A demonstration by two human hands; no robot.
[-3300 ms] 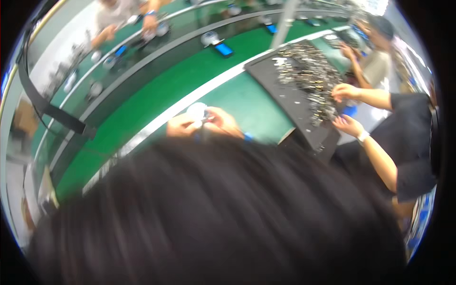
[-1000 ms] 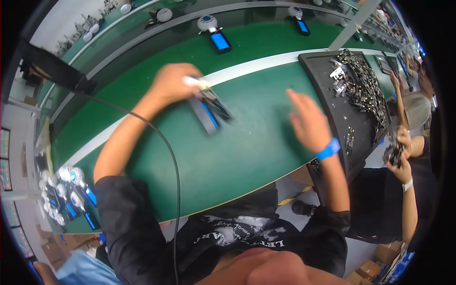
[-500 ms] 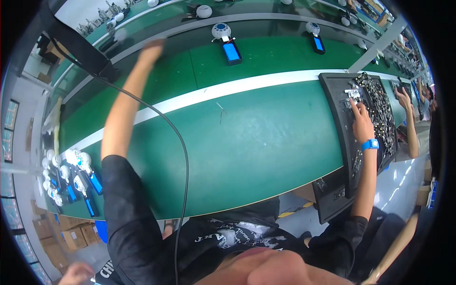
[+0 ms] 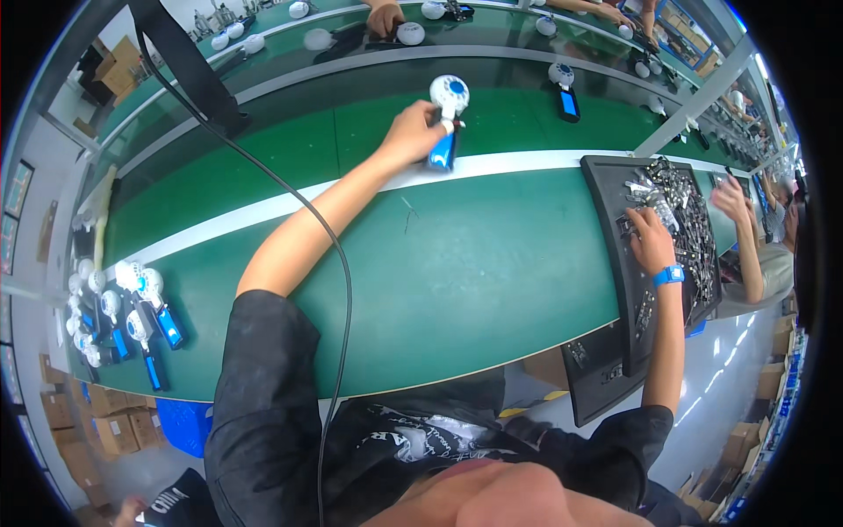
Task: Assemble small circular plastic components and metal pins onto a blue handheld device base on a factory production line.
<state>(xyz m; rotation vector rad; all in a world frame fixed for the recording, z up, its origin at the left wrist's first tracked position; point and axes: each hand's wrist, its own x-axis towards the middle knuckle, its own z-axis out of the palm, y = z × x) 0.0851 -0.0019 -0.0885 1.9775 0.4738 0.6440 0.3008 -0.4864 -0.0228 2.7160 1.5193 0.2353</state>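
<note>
My left hand [image 4: 413,133] is closed around a device with a round white head and a dark body carrying a blue panel [image 4: 442,151]. It holds this device over the white edge strip between the green belt and the bench. Over at the right, my right hand [image 4: 652,241] reaches into a black tray [image 4: 606,189] heaped with small metal-and-black parts [image 4: 694,228]. Its fingers are bent down among the parts at the tray's left side. Whatever lies between those fingertips is too small to make out.
Several similar white-headed devices [image 4: 145,321] stand clustered at the bench's left end. Another device [image 4: 566,101] lies on the green belt. A black cable [image 4: 338,255] hangs across the view. A second dark tray [image 4: 597,386] sits below the bench edge. Co-workers' hands [image 4: 384,18] show beyond.
My left hand has swung right from the belt's far left and taken hold of a white-headed device. My right hand has shifted slightly within the tray, its fingers now bent among the parts.
</note>
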